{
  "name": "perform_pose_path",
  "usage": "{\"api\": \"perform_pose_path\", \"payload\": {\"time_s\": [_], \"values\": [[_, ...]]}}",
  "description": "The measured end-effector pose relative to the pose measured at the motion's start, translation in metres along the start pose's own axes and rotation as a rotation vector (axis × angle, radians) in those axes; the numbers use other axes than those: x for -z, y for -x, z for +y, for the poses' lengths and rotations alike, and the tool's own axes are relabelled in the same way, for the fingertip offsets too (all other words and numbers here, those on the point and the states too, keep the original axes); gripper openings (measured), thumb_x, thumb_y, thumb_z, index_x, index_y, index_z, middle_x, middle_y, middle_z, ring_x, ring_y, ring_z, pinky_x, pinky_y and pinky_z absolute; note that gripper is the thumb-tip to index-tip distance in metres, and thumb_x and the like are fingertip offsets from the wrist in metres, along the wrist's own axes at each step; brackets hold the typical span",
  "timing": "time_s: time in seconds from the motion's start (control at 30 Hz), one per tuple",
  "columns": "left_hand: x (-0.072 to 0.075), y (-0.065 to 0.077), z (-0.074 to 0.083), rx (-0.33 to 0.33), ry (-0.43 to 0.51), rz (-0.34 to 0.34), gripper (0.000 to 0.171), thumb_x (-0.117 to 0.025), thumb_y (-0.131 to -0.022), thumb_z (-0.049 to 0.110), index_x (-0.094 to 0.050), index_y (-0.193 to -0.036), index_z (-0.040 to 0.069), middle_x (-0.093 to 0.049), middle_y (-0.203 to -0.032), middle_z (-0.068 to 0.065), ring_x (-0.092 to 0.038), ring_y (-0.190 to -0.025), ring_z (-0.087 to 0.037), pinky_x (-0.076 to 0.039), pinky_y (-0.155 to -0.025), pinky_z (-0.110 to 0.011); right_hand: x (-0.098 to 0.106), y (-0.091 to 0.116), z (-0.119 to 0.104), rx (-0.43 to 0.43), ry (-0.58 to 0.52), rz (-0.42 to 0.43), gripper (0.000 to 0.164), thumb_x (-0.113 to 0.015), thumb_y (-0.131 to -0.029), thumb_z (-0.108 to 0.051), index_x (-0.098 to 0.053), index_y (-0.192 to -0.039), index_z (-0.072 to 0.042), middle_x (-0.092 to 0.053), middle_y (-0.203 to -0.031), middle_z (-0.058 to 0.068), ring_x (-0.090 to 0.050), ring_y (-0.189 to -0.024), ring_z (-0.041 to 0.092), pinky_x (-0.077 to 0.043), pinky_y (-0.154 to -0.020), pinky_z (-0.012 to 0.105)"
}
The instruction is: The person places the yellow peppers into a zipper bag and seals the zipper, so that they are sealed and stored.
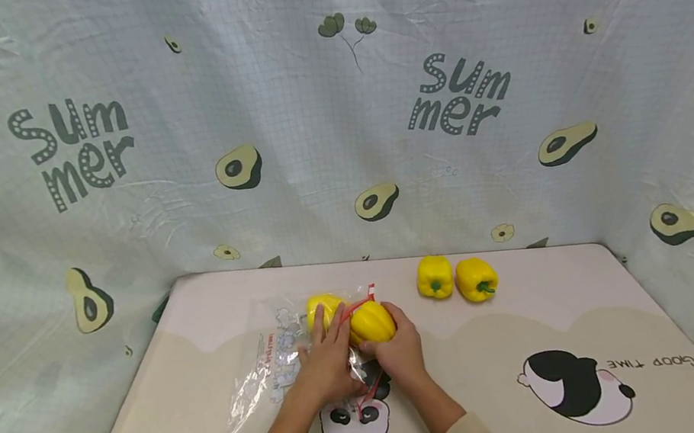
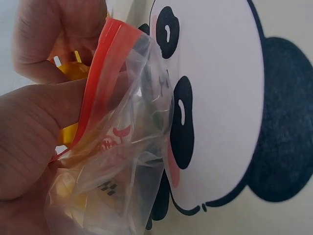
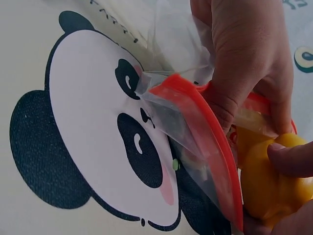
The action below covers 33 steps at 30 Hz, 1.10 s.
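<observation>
A clear plastic zip bag [image 1: 252,388] with a red zip edge [image 3: 222,152] lies on the table under my hands, its mouth spread toward the right. My left hand [image 1: 327,369] holds the bag at its mouth, the thumb hooked over the red edge in the right wrist view. In my right hand [image 1: 404,352] is a yellow bell pepper [image 1: 373,322], gripped between thumb and fingers right at the bag's opening. Another yellow bell pepper [image 1: 320,308] shows behind my left fingers, within the bag's outline and partly covered by them.
Two more yellow bell peppers [image 1: 434,278] stand side by side toward the back, right of the hands. The table [image 1: 490,392] has a printed cover with pandas and lettering. A patterned curtain [image 1: 299,101] hangs behind and along both sides.
</observation>
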<state>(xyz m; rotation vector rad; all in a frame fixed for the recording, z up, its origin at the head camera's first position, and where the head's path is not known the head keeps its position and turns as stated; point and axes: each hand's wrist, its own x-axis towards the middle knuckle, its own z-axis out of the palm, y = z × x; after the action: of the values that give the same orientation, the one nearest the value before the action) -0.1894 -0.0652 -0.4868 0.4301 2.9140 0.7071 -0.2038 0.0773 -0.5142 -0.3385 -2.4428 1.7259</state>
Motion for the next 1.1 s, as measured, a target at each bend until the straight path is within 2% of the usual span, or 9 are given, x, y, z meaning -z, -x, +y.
{"api": "perform_pose_path", "payload": {"time_s": [0.23,0.4,0.53,0.7,0.8,1.1], "values": [[-0.0001,-0.0004,-0.0006,0.022,0.042,0.006,0.113,-0.096,-0.068,0.024,-0.035,-0.162,0.009,-0.015,-0.178,-0.003,0.002,-0.165,-0.037,-0.02,-0.109,-0.09,-0.0048,0.0029,0.0013,0.026,0.039,0.021,0.072,-0.089,-0.076,-0.007,-0.05,-0.137,-0.006,-0.064,-0.136,0.018,-0.061,-0.121,0.035,-0.048,-0.115,0.058],[-0.0006,-0.0001,0.0001,0.019,0.035,0.015,0.11,-0.096,-0.069,0.024,-0.037,-0.161,0.009,-0.015,-0.178,-0.004,0.0,-0.165,-0.039,-0.021,-0.107,-0.091,-0.0062,0.0052,0.0033,0.042,0.058,0.004,0.072,-0.086,-0.083,-0.01,-0.05,-0.145,-0.004,-0.062,-0.143,0.018,-0.06,-0.127,0.037,-0.045,-0.118,0.058],[-0.0008,0.0,0.001,0.015,0.023,0.025,0.11,-0.096,-0.07,0.025,-0.036,-0.161,0.008,-0.016,-0.177,-0.005,0.0,-0.164,-0.04,-0.022,-0.107,-0.091,-0.0052,0.0043,0.0046,0.026,0.038,-0.032,0.074,-0.078,-0.085,-0.006,-0.046,-0.151,-0.003,-0.056,-0.151,0.02,-0.055,-0.135,0.04,-0.039,-0.122,0.06],[0.0,-0.0002,0.0022,0.017,0.021,0.029,0.111,-0.096,-0.07,0.024,-0.035,-0.162,0.008,-0.015,-0.178,-0.005,0.001,-0.164,-0.04,-0.022,-0.107,-0.091,-0.0024,0.0004,0.0071,0.011,0.021,-0.069,0.068,-0.075,-0.087,-0.002,-0.042,-0.146,-0.003,-0.055,-0.15,0.022,-0.054,-0.137,0.04,-0.038,-0.123,0.057],[0.0002,-0.0007,0.0029,0.019,0.015,0.028,0.112,-0.096,-0.069,0.025,-0.035,-0.162,0.008,-0.015,-0.178,-0.005,0.001,-0.164,-0.04,-0.022,-0.107,-0.091,-0.0003,0.0,0.0078,0.016,0.023,-0.073,0.063,-0.075,-0.088,-0.002,-0.044,-0.141,-0.004,-0.057,-0.148,0.021,-0.056,-0.136,0.039,-0.041,-0.122,0.056],[0.0028,-0.0012,0.0045,0.034,0.011,0.021,0.111,-0.096,-0.07,0.024,-0.036,-0.161,0.008,-0.014,-0.178,-0.003,0.001,-0.165,-0.04,-0.019,-0.108,-0.091,0.0028,-0.0031,0.0083,0.054,0.017,-0.056,0.063,-0.077,-0.088,-0.002,-0.055,-0.147,-0.006,-0.055,-0.137,0.018,-0.057,-0.128,0.036,-0.046,-0.118,0.054]]}}
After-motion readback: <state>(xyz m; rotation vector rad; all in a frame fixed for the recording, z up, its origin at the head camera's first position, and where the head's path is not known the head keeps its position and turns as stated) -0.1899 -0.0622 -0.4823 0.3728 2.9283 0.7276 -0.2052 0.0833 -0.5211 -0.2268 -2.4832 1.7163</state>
